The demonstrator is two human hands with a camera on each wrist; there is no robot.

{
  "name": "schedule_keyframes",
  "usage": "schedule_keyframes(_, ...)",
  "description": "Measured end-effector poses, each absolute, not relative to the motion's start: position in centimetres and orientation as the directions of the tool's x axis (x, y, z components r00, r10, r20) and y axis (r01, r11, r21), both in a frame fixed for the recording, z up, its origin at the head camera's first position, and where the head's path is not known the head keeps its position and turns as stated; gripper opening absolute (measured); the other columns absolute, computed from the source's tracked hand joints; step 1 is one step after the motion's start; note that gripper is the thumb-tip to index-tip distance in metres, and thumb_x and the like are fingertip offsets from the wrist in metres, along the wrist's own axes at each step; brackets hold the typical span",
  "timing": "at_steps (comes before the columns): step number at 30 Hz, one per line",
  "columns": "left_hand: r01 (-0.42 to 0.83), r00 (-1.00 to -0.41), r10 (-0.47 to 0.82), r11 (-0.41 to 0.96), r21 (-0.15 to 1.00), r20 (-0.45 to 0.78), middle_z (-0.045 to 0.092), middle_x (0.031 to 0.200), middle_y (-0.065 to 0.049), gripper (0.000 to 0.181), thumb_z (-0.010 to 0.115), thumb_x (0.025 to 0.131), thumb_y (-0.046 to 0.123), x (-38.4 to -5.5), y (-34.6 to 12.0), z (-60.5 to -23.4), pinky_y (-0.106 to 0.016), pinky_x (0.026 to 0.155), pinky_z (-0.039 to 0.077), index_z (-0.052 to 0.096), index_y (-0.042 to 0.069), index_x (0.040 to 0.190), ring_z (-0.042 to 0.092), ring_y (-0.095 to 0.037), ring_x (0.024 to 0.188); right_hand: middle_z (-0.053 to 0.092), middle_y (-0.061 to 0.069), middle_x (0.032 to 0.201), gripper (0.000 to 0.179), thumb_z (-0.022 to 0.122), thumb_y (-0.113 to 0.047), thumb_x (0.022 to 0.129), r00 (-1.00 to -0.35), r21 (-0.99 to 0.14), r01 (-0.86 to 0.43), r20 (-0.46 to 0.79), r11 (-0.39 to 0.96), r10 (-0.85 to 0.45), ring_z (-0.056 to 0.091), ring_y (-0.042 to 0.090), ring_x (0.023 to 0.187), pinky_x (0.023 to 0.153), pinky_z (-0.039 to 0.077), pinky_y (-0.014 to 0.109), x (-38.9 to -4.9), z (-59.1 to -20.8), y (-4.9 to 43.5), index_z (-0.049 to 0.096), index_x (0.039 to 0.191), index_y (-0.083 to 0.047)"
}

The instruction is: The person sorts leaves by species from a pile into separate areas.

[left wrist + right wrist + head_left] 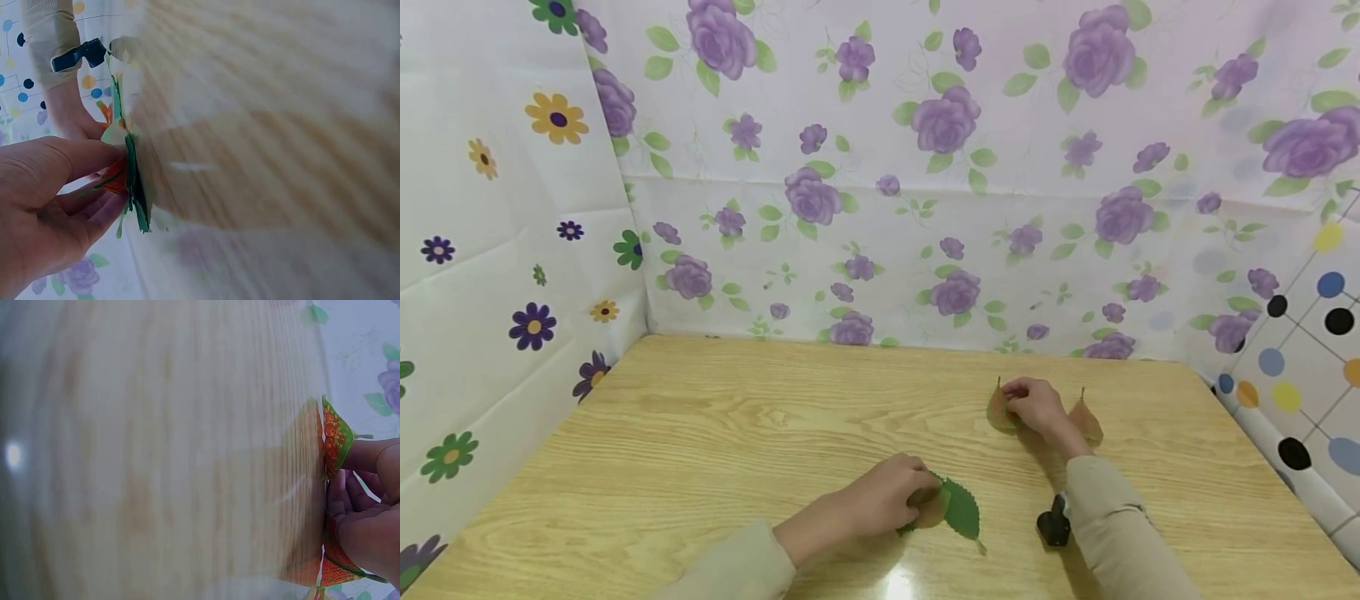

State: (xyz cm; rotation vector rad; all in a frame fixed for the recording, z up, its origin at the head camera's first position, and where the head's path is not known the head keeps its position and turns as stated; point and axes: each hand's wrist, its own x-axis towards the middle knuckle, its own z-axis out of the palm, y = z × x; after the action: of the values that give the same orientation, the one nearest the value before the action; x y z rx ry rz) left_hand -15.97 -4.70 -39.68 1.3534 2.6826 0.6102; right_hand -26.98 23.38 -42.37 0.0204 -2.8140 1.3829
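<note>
A table point(715, 417) of pale yellow wood, glossy, with brown crosswise grain and a bright spot of glare point(897, 583) at the front. On it, toward the back right, an orange leaf point(996, 412) and, near but apart to its right, a second orange leaf point(1087, 423), both partly covered, stems toward the back. Nearer the front, a green leaf point(964, 510), saw-edged, stem to the front right, partly under a third orange leaf point(936, 512). More green past that one's left side; same leaf or another, impossible to tell.
</note>
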Motion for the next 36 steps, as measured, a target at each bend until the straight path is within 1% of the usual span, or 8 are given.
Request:
schedule_keyframes(3,0.741,-0.627,0.773,0.551,0.384,0.100,0.062,0.102,-0.003,0.036,0.076,0.080,-0.001,-16.1,-4.7,-39.8,-0.014,0.079,0.045,0.069,0.002,0.115,0.053,-0.008,0.094,0.065,0.015,0.098,0.021,0.058,0.005,0.087,-1.000,-0.789,-0.013,0.010,0.614,-0.008,0.060,0.028,0.091,0.077,0.051,0.038,-27.0,-42.3,23.4,0.064,0.107,0.008)
schedule_keyframes(8,0.706,-0.660,0.747,0.580,0.408,0.079,0.058,0.096,0.001,0.030,0.077,0.080,0.001,-16.2,-4.6,-39.7,-0.013,0.073,0.044,0.069,0.004,0.110,0.048,-0.005,0.085,0.065,0.015,0.098,0.021,0.058,0.005,0.088,-1.000,-0.790,-0.010,0.005,0.614,-0.010,0.060,0.028,0.091,0.077,0.051,0.038,-26.9,-42.3,23.4,0.064,0.107,0.008)
schedule_keyframes(13,0.712,-0.647,0.755,0.546,0.442,0.109,0.058,0.096,-0.001,0.028,0.077,0.079,-0.001,-16.2,-4.7,-40.0,-0.013,0.075,0.045,0.067,0.003,0.105,0.052,-0.006,0.085,0.065,0.015,0.098,0.022,0.057,0.005,0.088,-1.000,-0.792,-0.016,0.008,0.611,-0.016,0.060,0.029,0.091,0.076,0.051,0.038,-26.8,-42.3,23.5,0.064,0.108,0.008)
schedule_keyframes(17,0.668,-0.656,0.749,0.518,0.534,0.096,0.058,0.095,0.000,0.025,0.075,0.081,-0.002,-16.8,-4.9,-40.3,-0.015,0.074,0.046,0.067,0.003,0.105,0.053,-0.006,0.085,0.064,0.016,0.098,0.022,0.057,0.006,0.088,-1.000,-0.795,-0.012,0.004,0.606,-0.014,0.060,0.028,0.090,0.076,0.052,0.037,-26.8,-42.4,23.5,0.064,0.108,0.009)
schedule_keyframes(20,0.571,-0.689,0.722,0.488,0.660,0.062,0.060,0.091,0.002,0.020,0.071,0.084,-0.004,-17.5,-5.3,-40.6,-0.017,0.072,0.048,0.067,0.003,0.102,0.055,-0.005,0.082,0.064,0.017,0.098,0.022,0.057,0.006,0.087,-1.000,-0.800,-0.012,0.003,0.600,-0.017,0.059,0.028,0.089,0.074,0.052,0.035,-26.8,-42.4,23.4,0.063,0.109,0.009)
schedule_keyframes(24,0.384,-0.753,0.658,0.440,0.812,0.000,0.060,0.085,0.002,0.013,0.068,0.086,-0.005,-18.6,-6.0,-40.8,-0.021,0.068,0.050,0.067,0.004,0.096,0.056,-0.007,0.077,0.064,0.017,0.098,0.023,0.057,0.007,0.086,-1.000,-0.800,-0.020,0.008,0.599,-0.023,0.060,0.028,0.088,0.073,0.052,0.034,-26.8,-42.4,23.4,0.063,0.108,0.010)
schedule_keyframes(28,0.249,-0.794,0.607,0.385,0.889,-0.040,0.060,0.085,-0.002,0.010,0.066,0.088,-0.003,-19.2,-6.6,-40.9,-0.026,0.066,0.052,0.066,0.002,0.096,0.057,-0.013,0.077,0.064,0.017,0.098,0.023,0.057,0.007,0.086,-1.000,-0.798,-0.020,0.009,0.602,-0.022,0.059,0.027,0.088,0.073,0.052,0.034,-26.8,-42.1,23.3,0.064,0.108,0.009)
schedule_keyframes(36,0.061,-0.816,0.573,0.217,0.974,-0.076,0.060,0.091,-0.009,0.012,0.059,0.093,-0.003,-20.3,-7.4,-40.9,-0.033,0.074,0.055,0.058,-0.005,0.105,0.061,-0.017,0.080,0.064,0.017,0.099,0.023,0.057,0.007,0.086,-1.000,-0.798,-0.021,0.004,0.602,-0.029,0.059,0.027,0.090,0.076,0.051,0.035,-26.7,-41.8,23.4,0.064,0.108,0.009)
